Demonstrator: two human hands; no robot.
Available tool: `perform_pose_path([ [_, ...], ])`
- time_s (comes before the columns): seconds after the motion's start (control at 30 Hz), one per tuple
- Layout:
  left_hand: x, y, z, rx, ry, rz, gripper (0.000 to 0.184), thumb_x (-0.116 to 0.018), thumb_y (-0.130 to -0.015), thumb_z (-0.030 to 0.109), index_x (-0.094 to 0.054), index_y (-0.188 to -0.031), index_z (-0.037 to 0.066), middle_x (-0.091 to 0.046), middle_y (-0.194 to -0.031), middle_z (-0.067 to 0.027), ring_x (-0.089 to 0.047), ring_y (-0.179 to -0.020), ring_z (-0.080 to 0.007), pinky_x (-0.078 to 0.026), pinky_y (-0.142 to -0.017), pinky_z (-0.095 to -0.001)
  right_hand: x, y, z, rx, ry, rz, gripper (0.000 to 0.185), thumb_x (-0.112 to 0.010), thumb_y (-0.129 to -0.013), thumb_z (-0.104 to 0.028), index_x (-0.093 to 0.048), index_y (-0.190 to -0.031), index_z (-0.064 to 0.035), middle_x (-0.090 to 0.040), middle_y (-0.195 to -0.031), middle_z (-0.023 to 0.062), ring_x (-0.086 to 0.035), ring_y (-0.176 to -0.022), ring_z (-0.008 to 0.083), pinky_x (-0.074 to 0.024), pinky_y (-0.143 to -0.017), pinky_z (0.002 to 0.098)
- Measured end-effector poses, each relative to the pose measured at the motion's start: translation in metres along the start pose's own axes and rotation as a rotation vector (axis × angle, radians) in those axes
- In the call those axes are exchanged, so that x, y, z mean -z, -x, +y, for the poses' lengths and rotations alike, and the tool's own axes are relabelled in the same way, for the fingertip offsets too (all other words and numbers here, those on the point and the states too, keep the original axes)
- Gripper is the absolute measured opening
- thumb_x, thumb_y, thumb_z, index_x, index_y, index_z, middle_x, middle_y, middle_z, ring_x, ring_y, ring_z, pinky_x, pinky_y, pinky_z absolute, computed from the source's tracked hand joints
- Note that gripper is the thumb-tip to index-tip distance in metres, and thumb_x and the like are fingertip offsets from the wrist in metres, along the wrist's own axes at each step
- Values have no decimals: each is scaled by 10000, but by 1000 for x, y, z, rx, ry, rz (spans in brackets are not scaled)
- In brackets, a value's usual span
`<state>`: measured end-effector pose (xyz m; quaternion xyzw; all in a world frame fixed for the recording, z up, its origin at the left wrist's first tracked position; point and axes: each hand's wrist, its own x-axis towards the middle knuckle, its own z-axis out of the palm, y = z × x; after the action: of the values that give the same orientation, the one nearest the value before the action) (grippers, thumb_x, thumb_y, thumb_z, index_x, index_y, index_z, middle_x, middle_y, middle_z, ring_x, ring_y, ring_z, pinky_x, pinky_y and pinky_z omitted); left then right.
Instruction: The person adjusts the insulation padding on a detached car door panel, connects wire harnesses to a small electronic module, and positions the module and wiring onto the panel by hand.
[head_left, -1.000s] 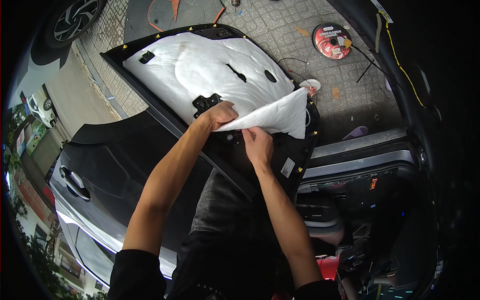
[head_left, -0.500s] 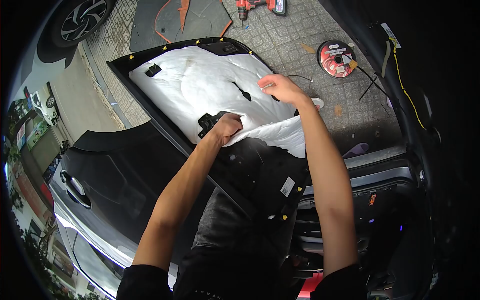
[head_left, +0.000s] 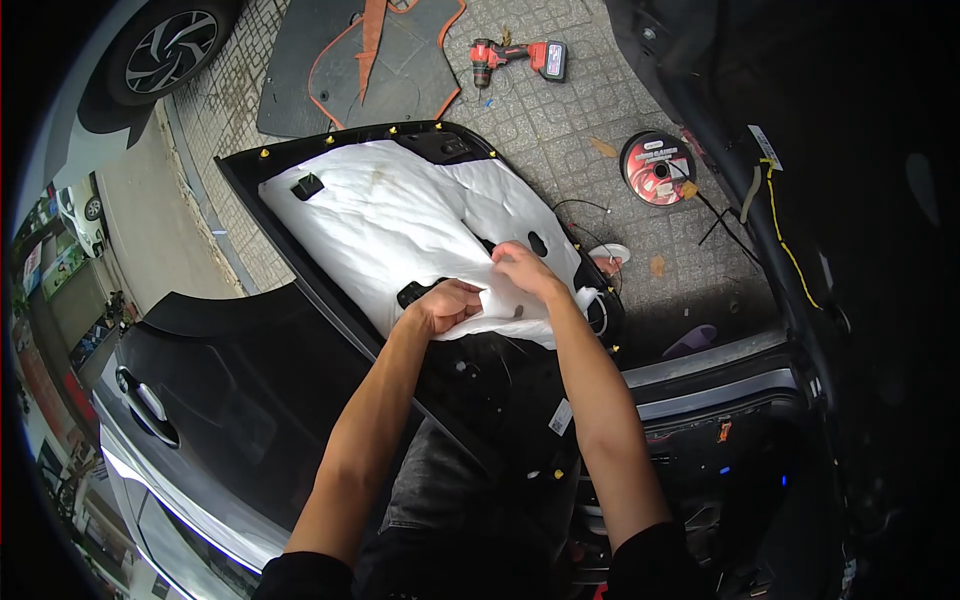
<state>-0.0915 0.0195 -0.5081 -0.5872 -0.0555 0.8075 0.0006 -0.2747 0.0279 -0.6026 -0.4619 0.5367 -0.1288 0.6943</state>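
A white padded sheet (head_left: 380,215) covers much of a black car door panel (head_left: 500,385) with yellow clips along its edge. My left hand (head_left: 450,305) has its fingers closed on the sheet's lower part, beside a black bracket (head_left: 410,292). Bent fingers of my right hand (head_left: 523,268) pinch the sheet near a dark slot. Between the two hands the sheet is creased and raised. An oval hole (head_left: 536,243) shows to the right of my right hand.
On the paving lie a red cordless drill (head_left: 518,62), a black mat with orange edging (head_left: 385,70), a red and black spool (head_left: 657,170) and a purple sandal (head_left: 690,340). A grey car door (head_left: 230,400) stands at the left.
The folded-back right part of the sheet now lies over the panel. My right hand let go, reached up across it and closed on it near the slot. The view has tilted, showing the drill fully.
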Motion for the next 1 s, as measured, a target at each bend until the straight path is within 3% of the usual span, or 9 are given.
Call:
perform_pose_path([
  [0.07, -23, 11, 11, -40, -28, 189, 309, -512, -840, -104, -581, -1141, -96, -627, -854, -99, -613, -689, -145, -517, -609, -297, 10, -8, -5, -215, -143, -186, 216, -630, -824, -218, -624, -997, -90, -592, -876, 31, -551, -842, 152, -441, -745, 315],
  [0.1, -30, 7, 10, -76, -83, 304, 367, -491, -786, -149, -594, -1136, -107, -663, -995, -176, -680, -838, -246, -568, -705, -342, 17, -13, -8, -205, -141, -184, 216, -630, -824, -218, -624, -997, -90, -592, -876, 31, -551, -842, 152, -441, -745, 315],
  [0.17, -27, -14, -2, -199, -127, 344, 389, -484, -780, -141, -614, -1143, -87, -668, -1031, -169, -675, -865, -247, -564, -717, -356, 29, -26, -14, -416, -109, -284, 274, -635, -811, -275, -643, -1025, -103, -595, -856, 25, -540, -764, 150, -431, -673, 312],
  [0.43, -38, -24, -18, -282, -396, 825, 324, -557, -806, 1, -615, -1105, -109, -665, -1068, -253, -661, -995, -313, -500, -808, -374, 33, -54, -33, -342, 198, -369, 549, -566, -880, -537, -669, -1065, -31, -589, -798, 50, -507, -640, 174, -464, -751, 400],
  [0.53, -48, -24, -15, -393, -559, 1021, 277, -596, -783, 63, -657, -1004, -93, -668, -964, -294, -667, -943, -399, -508, -812, -409, 45, -52, -45, -441, 72, -615, 583, -538, -902, -569, -645, -1080, -24, -539, -743, 41, -457, -578, 154, -453, -640, 357],
  [0.67, -50, -28, -20, -409, -540, 1069, 252, -605, -780, 101, -671, -931, -90, -667, -919, -301, -664, -927, -417, -518, -805, -434, 40, -41, -45, -484, -245, -634, 524, -549, -904, -585, -580, -1010, -72, -468, -676, -10, -394, -522, 85, -280, -441, 253],
  [0.73, -47, -31, -16, -419, -601, 1088, 248, -606, -783, 113, -675, -910, -88, -667, -915, -301, -664, -925, -418, -522, -803, -442, 38, -43, -41, -528, -226, -710, 605, -548, -896, -611, -550, -1248, -119, -459, -721, -37, -398, -548, 69, -305, -465, 246],
  [0.87, -37, -36, -13, -324, -792, 932, 258, -614, -784, 137, -684, -911, -76, -669, -899, -297, -666, -903, -423, -536, -780, -455, 35, -44, -43, -529, -255, -664, 498, -605, -873, -587, -589, -933, -93, -451, -615, -23, -398, -506, 79, -298, -456, 265],
  [1.0, -48, -28, -14, -287, -879, 1017, 249, -614, -791, 136, -686, -895, -79, -660, -875, -313, -671, -874, -424, -544, -764, -460, 51, -43, -55, -510, -183, -693, 498, -616, -867, -584, -588, -908, -89, -448, -604, -26, -392, -497, 77, -304, -462, 267],
])
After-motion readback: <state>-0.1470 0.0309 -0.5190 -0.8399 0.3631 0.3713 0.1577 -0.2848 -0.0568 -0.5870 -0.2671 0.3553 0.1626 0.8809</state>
